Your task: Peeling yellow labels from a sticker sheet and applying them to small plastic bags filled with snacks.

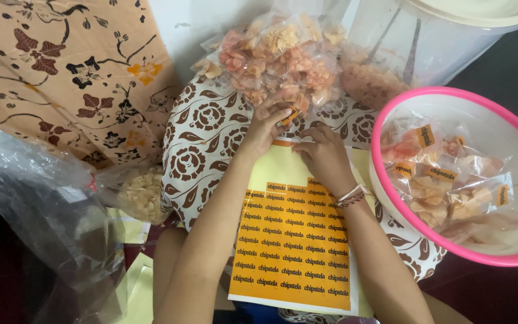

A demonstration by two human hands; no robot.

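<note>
A sheet of orange rectangular stickers (292,246) lies on my lap over a brown-and-white patterned cloth (202,138). My left hand (268,123) pinches one small orange sticker (289,115) and holds it against a clear plastic bag of orange and yellow chips (277,57) lying just beyond the sheet. My right hand (325,153) rests on the bare yellow top part of the sheet, fingers curled and pressing it; a beaded bracelet circles that wrist.
A white basin with a pink rim (385,114) at the right holds several chip bags bearing orange stickers. A large clear container with a cream lid (427,36) stands behind. At left lie clear plastic bags (37,198), another chip bag (139,192) and a floral orange cloth (61,66).
</note>
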